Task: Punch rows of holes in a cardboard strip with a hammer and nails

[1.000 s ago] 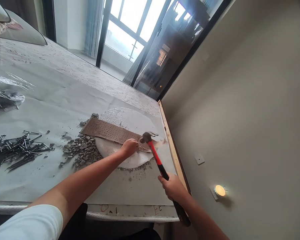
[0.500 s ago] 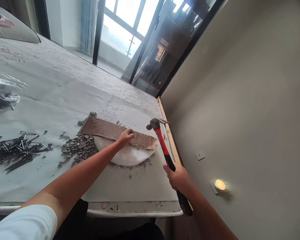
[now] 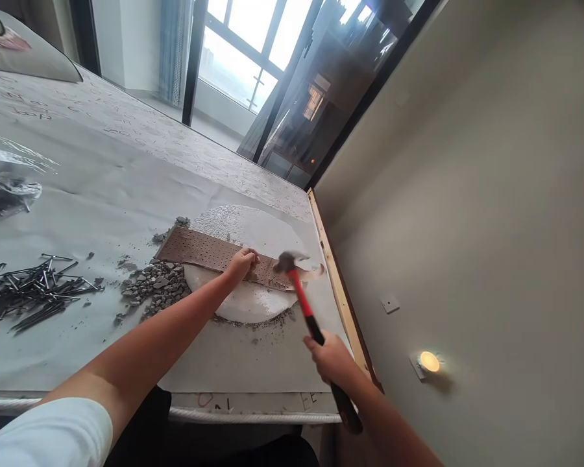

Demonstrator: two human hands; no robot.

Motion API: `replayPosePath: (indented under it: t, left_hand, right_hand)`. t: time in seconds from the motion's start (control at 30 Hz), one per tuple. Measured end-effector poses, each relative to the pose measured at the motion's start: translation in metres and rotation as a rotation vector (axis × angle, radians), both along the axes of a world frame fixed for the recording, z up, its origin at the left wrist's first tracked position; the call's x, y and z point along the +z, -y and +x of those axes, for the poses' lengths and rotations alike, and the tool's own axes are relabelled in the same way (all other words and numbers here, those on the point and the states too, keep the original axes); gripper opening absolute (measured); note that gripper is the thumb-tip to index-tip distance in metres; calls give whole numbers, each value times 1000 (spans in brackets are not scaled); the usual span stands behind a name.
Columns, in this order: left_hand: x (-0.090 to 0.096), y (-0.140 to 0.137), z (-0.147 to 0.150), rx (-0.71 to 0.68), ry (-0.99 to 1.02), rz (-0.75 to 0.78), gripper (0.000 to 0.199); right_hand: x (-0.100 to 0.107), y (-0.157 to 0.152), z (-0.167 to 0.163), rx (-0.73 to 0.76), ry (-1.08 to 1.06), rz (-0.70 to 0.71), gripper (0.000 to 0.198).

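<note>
In the head view my right hand (image 3: 333, 357) grips a claw hammer (image 3: 312, 326) by its black and red handle. The blurred hammer head hangs over the right end of a long brown board (image 3: 199, 248) dotted with small holes. My left hand (image 3: 243, 263) rests at the board's middle, its fingers pinched together; what they hold, if anything, is too small to make out. Beneath the board lies a round white slab (image 3: 253, 307). Grey stone chips (image 3: 158, 285) are heaped by its left side.
A pile of dark nails (image 3: 34, 292) lies at the left, below a clear plastic bag (image 3: 10, 185) of dark pieces. Pale sheeting (image 3: 102, 175) covers the surface. A wooden rail (image 3: 338, 279) runs along the right edge, beside a wall with a lit lamp (image 3: 429, 362).
The hammer has swung down and left, its head now over the board's right end. My right hand went with it. My left hand has barely moved.
</note>
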State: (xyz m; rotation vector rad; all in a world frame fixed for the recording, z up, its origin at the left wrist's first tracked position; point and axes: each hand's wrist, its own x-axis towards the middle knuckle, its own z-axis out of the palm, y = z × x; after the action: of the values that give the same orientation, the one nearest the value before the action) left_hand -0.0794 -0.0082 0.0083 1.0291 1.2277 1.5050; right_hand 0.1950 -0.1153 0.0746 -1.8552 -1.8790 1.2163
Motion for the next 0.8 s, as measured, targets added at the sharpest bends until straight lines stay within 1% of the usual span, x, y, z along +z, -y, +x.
replayPosePath:
  t: [0.07, 0.1, 0.17, 0.23, 0.3, 0.33, 0.37, 0.4, 0.47, 0.53, 0.6, 0.67, 0.8]
  left_hand:
    - [2, 2, 0, 8, 51, -2, 3]
    - [3, 3, 0, 1, 93, -2, 3]
    - [4, 5, 0, -28, 196, 0, 6]
    - [4, 5, -2, -47, 270, 3, 7]
    - [4, 5, -3, -21, 275, -2, 5]
    - [4, 5, -2, 2, 234, -12, 3]
    - [4, 4, -1, 14, 152, -24, 4]
    - [4, 4, 2, 13, 27, -26, 8]
    - [5, 5, 10, -24, -323, 15, 15]
    - [5, 5, 22, -67, -692, 100, 19]
    - [4, 4, 32, -92, -958, 153, 22]
    - [4, 1, 39, -108, -1098, 146, 21]
    - [2, -5, 35, -96, -1191, 145, 22]
  right_hand:
    - [-7, 7, -4, 28, -1, -91, 30]
    - [-9, 10, -4, 39, -19, -103, 30]
    - [-6, 15, 0, 45, -81, -64, 33]
    - [4, 18, 7, 14, -148, -12, 35]
    - [14, 18, 14, -46, -211, 4, 38]
    - [18, 17, 17, -81, -236, 12, 39]
    - [21, 17, 19, -112, -254, 19, 41]
    - [22, 16, 21, -135, -265, 24, 42]
    - [20, 17, 26, -161, -263, 19, 43]
    - [15, 19, 30, -165, -252, 3, 42]
    - [8, 22, 35, -169, -249, -5, 43]
    - [3, 25, 38, -173, -260, -11, 43]
    - [-3, 26, 41, -161, -293, -49, 44]
